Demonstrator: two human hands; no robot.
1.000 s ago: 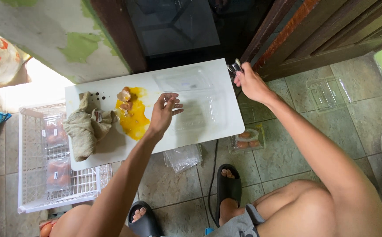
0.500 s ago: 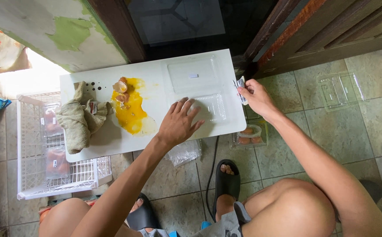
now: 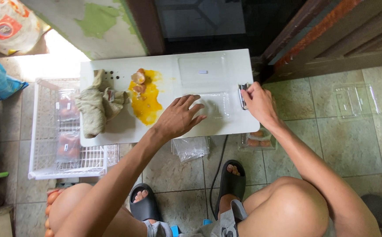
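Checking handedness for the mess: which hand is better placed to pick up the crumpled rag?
Probably left: the left hand lies beside the yolk spill, nearer the crumpled grey-green cloth rag; the right hand grips a small metal clip.

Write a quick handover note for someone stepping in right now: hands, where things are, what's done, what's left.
Left hand: open, flat on the white board beside a clear plastic egg tray.
Right hand: pinching a small metal clip at the board's right edge.
Broken egg, yolk spilled, and a rag lie at the left end.
Done: nothing wiped.
Left: the spill is uncleaned; packed egg trays sit in the white basket.
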